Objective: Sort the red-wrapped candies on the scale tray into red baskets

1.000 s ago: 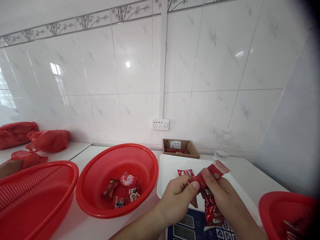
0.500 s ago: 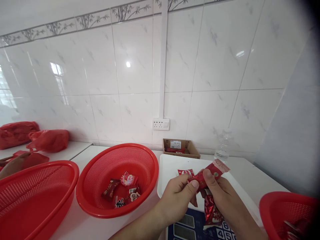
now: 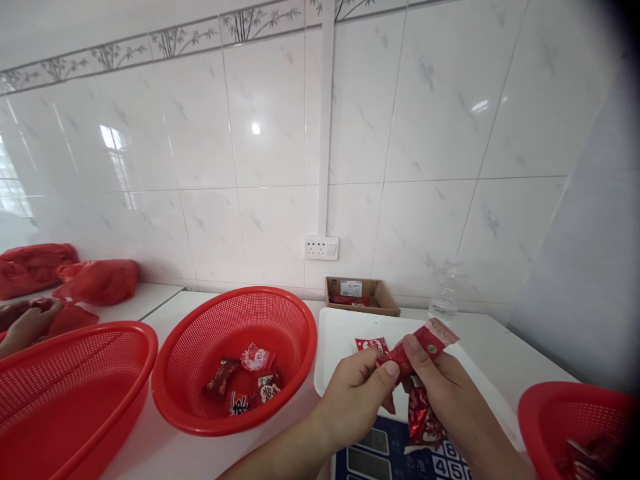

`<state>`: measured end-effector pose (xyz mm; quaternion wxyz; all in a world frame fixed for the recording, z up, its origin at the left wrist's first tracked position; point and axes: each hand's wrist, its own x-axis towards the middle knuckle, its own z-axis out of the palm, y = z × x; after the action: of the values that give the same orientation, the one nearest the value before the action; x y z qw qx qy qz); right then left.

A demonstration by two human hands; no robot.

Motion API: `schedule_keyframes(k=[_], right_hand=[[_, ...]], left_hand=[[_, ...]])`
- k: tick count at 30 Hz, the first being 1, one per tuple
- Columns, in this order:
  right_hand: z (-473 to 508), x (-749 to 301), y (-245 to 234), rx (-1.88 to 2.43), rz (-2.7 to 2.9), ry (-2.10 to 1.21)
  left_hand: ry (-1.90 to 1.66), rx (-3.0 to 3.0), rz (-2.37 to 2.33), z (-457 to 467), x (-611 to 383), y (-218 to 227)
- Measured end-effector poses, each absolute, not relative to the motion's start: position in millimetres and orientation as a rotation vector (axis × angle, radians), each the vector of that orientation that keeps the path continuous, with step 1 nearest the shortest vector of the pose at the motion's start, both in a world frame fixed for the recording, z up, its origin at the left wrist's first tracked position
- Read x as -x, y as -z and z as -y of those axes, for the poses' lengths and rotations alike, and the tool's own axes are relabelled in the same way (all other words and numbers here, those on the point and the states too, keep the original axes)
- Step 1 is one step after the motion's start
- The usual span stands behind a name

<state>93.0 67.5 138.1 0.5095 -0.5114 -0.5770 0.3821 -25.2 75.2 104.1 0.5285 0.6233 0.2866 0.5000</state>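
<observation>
My left hand [image 3: 357, 395] and my right hand [image 3: 443, 380] meet above a white weighing scale [image 3: 345, 325]. Both pinch one red wrapped snack packet [image 3: 431, 341], the left thumb near its lower end and the right thumb on its middle. A shiny red packet [image 3: 424, 419] hangs below my right palm; how it is held is hidden. Just beyond my left fingers shows a red and white packet [image 3: 371, 345]; whether it is held or lies on the scale I cannot tell. The scale's blue keypad panel [image 3: 367, 463] is partly covered by my hands.
Left of the scale stands a red basket [image 3: 165, 400] with several wrapped snacks. Another red basket [image 3: 145, 340] is farther left, a third [image 3: 545, 400] at right. Behind are a cardboard box [image 3: 387, 308] and a clear bottle [image 3: 444, 300]. Another person's hand [image 3: 33, 327] works near red bags [image 3: 100, 280].
My hands and the packets have stayed almost still. At far left, the other person's hand has shifted and now holds a small dark red item.
</observation>
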Motion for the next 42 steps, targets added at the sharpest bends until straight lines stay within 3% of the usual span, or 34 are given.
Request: schedule_keyframes(k=[42], right_hand=[[-66.2,-93.5,-141.5,1.121,1.345,-1.085]], left_hand=[[-1.172,-1.497,-0.71,-75.8,25.2,-103.5]])
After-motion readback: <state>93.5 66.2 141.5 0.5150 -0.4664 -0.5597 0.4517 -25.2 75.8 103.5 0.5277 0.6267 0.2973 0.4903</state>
